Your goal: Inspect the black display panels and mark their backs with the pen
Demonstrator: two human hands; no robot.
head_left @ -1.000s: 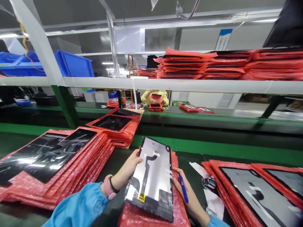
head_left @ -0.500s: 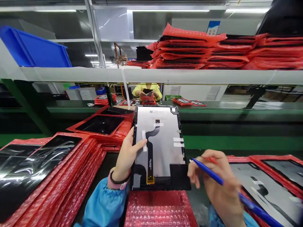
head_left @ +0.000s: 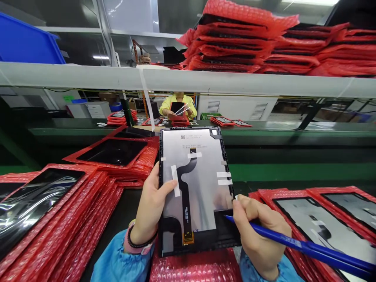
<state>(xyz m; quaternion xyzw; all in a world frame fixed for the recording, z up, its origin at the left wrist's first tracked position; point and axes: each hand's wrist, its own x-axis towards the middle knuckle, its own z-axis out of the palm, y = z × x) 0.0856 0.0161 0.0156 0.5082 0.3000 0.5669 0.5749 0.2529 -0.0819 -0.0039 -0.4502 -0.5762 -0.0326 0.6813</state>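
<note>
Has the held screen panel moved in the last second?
Yes, upward in view: the screen panel's top edge overlapped the bright green strip; now it stands well above it.

Pouch stack (head_left: 85, 219) — left of panel (head_left: 202, 188)

blue sleeves (head_left: 122, 256), pink wristband (head_left: 127, 246), black bracelet (head_left: 140, 246)

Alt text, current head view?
Left hand holds a panel, back facing the camera; right hand, holding a blue pen, is at the panel's lower right edge. Red bubble-wrap lies on both sides; a person in yellow is opposite.
</note>
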